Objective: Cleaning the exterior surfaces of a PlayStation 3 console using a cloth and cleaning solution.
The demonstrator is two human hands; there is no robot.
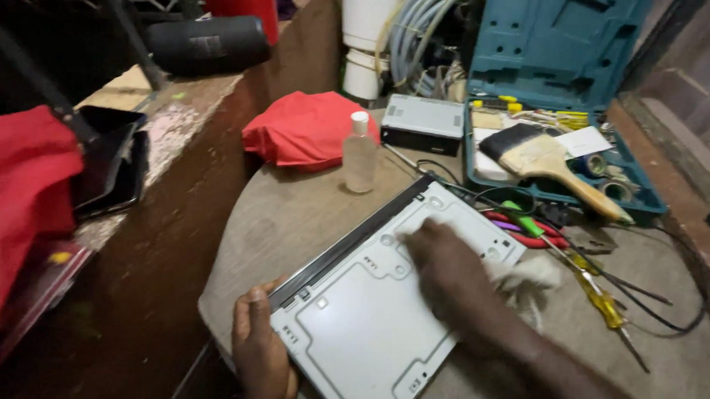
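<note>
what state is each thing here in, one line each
grey metal player: lying flat, plain panel up
left hand: gripping the player's near corner
right hand: pressed flat on the panel, blurred
clear bottle: upright, capped
teal tool case: lid open
paintbrush: lying across the case
red cloth: bunched up

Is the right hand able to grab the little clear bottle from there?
Probably yes. The right hand lies flat on the grey metal case, and the clear bottle stands upright just beyond the case's far edge with nothing between them, only bare table.
</note>
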